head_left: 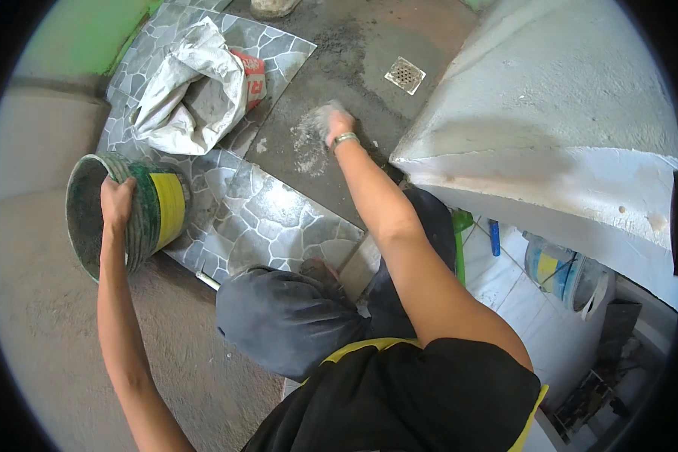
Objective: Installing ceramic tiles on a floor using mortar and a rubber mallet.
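My left hand (117, 200) grips the rim of a green bucket (142, 218) with a yellow patch on its side. The bucket is tipped, its mouth facing left. My right hand (334, 124), dusty and with a metal band at the wrist, is low over the dark cement floor (297, 102). Pale grey powder (307, 147) lies scattered beside and under it. Motion blurs its fingers, so I cannot make out whether they hold anything. A white woven sack (162, 109) with a red print stands open between my hands, farther off, with grey powder (207, 102) inside.
Stone-patterned tiles (279, 211) cover part of the floor beside the bare cement. A square drain grate (405, 75) sits farther right. A rough plastered block (535, 105) rises on the right. Past it are a blue tool (494, 237) and another bucket (554, 267) on white tiles.
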A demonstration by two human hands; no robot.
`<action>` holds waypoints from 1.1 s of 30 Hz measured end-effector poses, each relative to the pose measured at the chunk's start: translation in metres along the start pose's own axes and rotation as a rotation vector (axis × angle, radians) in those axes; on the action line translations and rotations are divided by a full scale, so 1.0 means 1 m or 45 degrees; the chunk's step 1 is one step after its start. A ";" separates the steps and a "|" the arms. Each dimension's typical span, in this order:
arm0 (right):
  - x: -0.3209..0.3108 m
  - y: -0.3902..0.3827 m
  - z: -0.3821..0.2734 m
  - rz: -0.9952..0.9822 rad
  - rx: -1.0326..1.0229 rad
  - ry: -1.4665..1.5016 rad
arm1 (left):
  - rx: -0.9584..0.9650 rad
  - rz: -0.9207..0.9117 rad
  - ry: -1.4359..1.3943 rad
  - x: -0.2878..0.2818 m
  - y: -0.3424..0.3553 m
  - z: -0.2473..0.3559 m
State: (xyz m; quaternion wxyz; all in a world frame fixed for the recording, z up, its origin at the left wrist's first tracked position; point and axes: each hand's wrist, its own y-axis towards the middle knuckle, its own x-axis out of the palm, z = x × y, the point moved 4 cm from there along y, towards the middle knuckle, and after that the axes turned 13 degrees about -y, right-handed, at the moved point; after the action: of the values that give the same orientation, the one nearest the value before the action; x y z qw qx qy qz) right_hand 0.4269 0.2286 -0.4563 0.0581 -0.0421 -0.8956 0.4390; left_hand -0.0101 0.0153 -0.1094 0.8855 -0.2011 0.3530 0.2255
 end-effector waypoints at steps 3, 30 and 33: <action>0.002 -0.034 0.029 0.259 -0.022 0.523 | 0.101 0.097 0.012 -0.035 -0.012 -0.032; -0.025 0.014 -0.057 -1.421 -0.732 0.792 | 0.097 0.130 -0.062 -0.012 0.000 -0.006; 0.013 -0.013 0.023 -0.854 0.083 -0.053 | 0.010 0.177 0.075 -0.035 -0.017 -0.025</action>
State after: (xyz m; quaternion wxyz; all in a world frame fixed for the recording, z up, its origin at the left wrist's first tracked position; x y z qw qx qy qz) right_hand 0.4109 0.2043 -0.4597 0.1823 0.2660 -0.8460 0.4246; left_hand -0.0374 -0.0203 -0.0980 0.8577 -0.1792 0.3929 0.2791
